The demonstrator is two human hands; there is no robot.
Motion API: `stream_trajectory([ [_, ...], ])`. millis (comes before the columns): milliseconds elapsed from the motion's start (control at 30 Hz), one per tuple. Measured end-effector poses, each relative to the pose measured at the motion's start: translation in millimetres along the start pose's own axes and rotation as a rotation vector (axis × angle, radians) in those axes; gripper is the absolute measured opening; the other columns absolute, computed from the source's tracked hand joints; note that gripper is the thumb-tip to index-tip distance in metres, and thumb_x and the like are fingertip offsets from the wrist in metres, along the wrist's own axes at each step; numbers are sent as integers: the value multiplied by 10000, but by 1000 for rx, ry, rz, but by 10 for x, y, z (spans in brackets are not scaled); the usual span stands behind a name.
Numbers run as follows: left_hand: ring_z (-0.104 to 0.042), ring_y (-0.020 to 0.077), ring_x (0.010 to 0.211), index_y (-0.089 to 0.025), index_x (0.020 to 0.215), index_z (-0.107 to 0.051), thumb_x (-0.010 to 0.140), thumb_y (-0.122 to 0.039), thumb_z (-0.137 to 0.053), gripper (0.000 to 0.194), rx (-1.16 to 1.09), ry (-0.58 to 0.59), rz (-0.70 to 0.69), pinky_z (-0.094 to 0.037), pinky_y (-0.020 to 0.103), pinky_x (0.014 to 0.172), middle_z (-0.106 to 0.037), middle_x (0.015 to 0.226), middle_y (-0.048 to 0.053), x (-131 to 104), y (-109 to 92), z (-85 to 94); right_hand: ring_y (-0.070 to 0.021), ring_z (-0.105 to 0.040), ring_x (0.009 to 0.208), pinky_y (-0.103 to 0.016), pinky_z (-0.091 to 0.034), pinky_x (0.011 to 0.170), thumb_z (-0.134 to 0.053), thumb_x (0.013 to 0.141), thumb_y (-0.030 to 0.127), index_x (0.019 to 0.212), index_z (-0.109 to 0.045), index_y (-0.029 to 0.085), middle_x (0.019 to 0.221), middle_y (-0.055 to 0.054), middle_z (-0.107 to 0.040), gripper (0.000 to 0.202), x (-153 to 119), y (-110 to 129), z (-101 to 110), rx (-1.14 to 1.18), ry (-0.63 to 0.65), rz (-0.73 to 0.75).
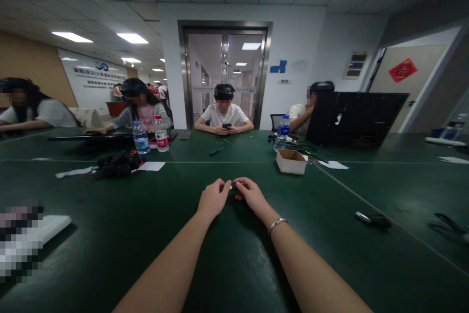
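Note:
Both my hands meet over the middle of the green table (pixel 234 235). Between their fingertips is a small dark object (pixel 233 185) with a light, shiny end; it is too small to name. My left hand (pixel 215 197) pinches the light end with thumb and fingers. From the other side my right hand (pixel 250 193) has its fingers closed on the dark part, and a silver bracelet (pixel 277 225) is round that wrist. The fingers hide most of the object.
An open cardboard box (pixel 291 162) stands ahead to the right, near a water bottle (pixel 283 133). Black cables (pixel 119 164) lie ahead left, a screwdriver (pixel 216 151) farther off. A black cable with a metal end (pixel 373 220) lies right. Several people sit around the table.

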State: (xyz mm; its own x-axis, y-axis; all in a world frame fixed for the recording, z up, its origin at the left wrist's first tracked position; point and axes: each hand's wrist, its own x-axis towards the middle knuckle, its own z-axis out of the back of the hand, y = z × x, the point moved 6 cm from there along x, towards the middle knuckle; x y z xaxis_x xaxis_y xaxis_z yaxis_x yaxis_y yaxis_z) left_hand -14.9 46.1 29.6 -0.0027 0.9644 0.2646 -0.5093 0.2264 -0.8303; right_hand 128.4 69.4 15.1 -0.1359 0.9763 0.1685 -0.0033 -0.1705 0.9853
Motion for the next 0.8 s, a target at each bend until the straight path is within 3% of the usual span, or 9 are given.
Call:
stream_trajectory([
  [100,-590,162,742,-212,875,-611,774,-451,-541,269,-121,56,-92,-420,252,675,-656,820,33,17,-21,-27,-81,-548,506,-223,-435,483,-622,726,348,875,-600,162,722,3,-601,239,4,-11,4,-5,-6,-1],
  [167,-593,160,741,-204,861,-614,772,-425,-546,248,-135,72,-87,-419,251,678,-660,812,30,38,10,-47,-80,-548,512,-220,-438,486,-630,721,354,876,-603,164,705,8,-595,247,4,-14,1,-19,-4,1],
  [367,-555,163,581,-194,710,-621,826,-577,-370,472,-10,65,30,-383,267,595,-625,637,29,60,96,-50,-79,-561,537,-216,-456,510,-627,726,324,882,-604,171,697,16,-593,220,-6,-1,-9,-50,16,13],
  [533,-600,160,755,-209,980,-602,758,-451,-571,330,-237,73,-27,-433,259,703,-663,840,36,58,78,-60,-88,-589,557,-227,-484,538,-619,734,309,890,-595,175,713,16,-603,207,6,-28,4,-14,-4,-3],
  [633,-596,160,788,-190,915,-612,724,-369,-618,262,-265,75,-69,-443,261,728,-651,865,45,75,89,-63,-92,-608,579,-232,-500,562,-612,739,275,893,-587,175,717,15,-602,186,14,-47,0,12,0,-11],
  [800,-574,165,639,-189,775,-623,787,-536,-477,378,-89,76,31,-402,263,602,-646,710,34,97,165,-60,-105,-637,683,-229,-513,603,-590,735,202,911,-583,176,801,1,-596,178,4,-39,-3,4,10,-13],
])
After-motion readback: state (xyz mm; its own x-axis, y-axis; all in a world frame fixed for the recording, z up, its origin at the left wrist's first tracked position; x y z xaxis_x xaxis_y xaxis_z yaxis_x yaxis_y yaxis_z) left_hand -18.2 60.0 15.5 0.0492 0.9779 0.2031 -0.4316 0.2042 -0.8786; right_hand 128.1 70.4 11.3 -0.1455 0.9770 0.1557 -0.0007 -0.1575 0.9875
